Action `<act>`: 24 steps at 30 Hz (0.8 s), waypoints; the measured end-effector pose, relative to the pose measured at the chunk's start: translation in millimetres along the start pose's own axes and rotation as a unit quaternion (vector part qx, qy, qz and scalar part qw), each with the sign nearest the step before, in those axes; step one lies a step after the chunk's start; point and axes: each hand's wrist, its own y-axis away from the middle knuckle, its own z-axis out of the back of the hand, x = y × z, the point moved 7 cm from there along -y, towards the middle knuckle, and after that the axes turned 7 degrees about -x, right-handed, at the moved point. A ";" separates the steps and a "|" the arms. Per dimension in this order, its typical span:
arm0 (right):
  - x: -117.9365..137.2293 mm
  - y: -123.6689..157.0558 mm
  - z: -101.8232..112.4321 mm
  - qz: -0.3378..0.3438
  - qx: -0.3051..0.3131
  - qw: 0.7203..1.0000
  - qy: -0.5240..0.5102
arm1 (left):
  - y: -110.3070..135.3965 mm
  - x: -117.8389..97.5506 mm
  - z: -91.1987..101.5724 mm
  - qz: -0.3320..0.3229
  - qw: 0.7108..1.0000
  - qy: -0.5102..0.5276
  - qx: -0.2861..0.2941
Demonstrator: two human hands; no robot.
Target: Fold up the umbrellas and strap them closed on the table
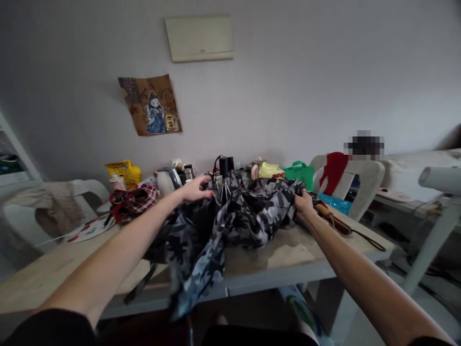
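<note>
A folded camouflage umbrella in grey, black and white lies across the wooden table, its fabric spilling over the front edge. My left hand reaches over the umbrella's far left side, fingers curled and resting on the fabric near its black ribs. At the umbrella's right end, my right hand pinches the fabric's edge.
Behind the umbrella stand a kettle, a yellow bag, red scissors on checked cloth, a green bag and a wooden-handled tool. White plastic chairs flank the table; a white fan stands at right.
</note>
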 end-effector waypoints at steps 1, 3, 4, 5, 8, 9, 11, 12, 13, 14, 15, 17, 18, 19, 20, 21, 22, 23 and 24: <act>-3.3 1.0 1.1 -0.004 -0.003 1.000 -0.004 | 10.4 5.7 -17.1 -0.021 0.999 -0.032 0.039; -4.7 0.6 5.1 -0.011 -0.008 1.000 -0.013 | 24.3 16.1 -31.4 -0.039 0.995 -0.076 0.043; -2.9 -1.1 8.1 -0.012 -0.008 1.000 -0.018 | 27.2 20.0 -28.7 -0.042 0.995 -0.090 0.026; -0.1 -3.9 12.4 -0.013 -0.011 1.000 -0.023 | 27.6 23.8 -19.4 -0.041 0.994 -0.100 -0.001; 9.9 -15.9 30.5 -0.015 -0.029 0.999 -0.028 | 23.0 36.5 33.2 -0.020 0.989 -0.115 -0.090; 12.6 -19.7 36.7 -0.019 -0.034 0.999 -0.025 | 22.2 42.0 52.9 -0.008 0.986 -0.120 -0.116; 16.1 -25.3 45.7 -0.034 -0.029 0.999 -0.013 | 25.0 51.9 81.0 0.017 0.982 -0.129 -0.134; 17.3 -26.7 47.9 -0.045 -0.017 0.999 -0.008 | 29.1 54.5 87.1 0.026 0.983 -0.134 -0.125; 19.5 -27.4 48.7 -0.050 0.000 0.999 0.000 | 35.0 53.1 87.7 0.023 0.983 -0.145 -0.108; 23.1 -27.6 48.8 -0.048 0.017 0.999 0.010 | 42.7 47.0 84.0 0.006 0.982 -0.165 -0.091; 28.2 -27.6 48.9 -0.039 0.030 0.999 0.019 | 51.9 35.7 76.9 -0.025 0.978 -0.195 -0.074; 42.3 -27.3 49.6 -0.005 0.035 0.999 0.040 | 73.9 -0.3 59.1 -0.119 0.948 -0.288 -0.072; 51.9 -26.7 50.6 0.027 0.024 0.997 0.068 | 85.2 -20.7 51.1 -0.157 0.928 -0.326 -0.087; 62.7 -25.1 51.5 0.068 0.004 0.992 0.105 | 95.2 -40.4 44.4 -0.180 0.914 -0.347 -0.105; 73.8 -22.2 51.3 0.110 -0.021 0.983 0.143 | 103.4 -59.3 37.8 -0.200 0.909 -0.346 -0.116; 83.3 -17.8 48.0 0.143 -0.034 0.974 0.172 | 109.1 -76.4 31.4 -0.220 0.911 -0.326 -0.121; 89.9 -12.6 41.3 0.161 -0.032 0.969 0.186 | 111.5 -89.9 25.2 -0.231 0.920 -0.292 -0.119; 93.1 -7.0 31.6 0.160 -0.015 0.970 0.183 | 110.2 -98.8 18.7 -0.234 0.932 -0.252 -0.112; 92.8 -1.0 18.9 0.137 0.017 0.977 0.162 | 105.5 -102.9 11.8 -0.227 0.945 -0.214 -0.101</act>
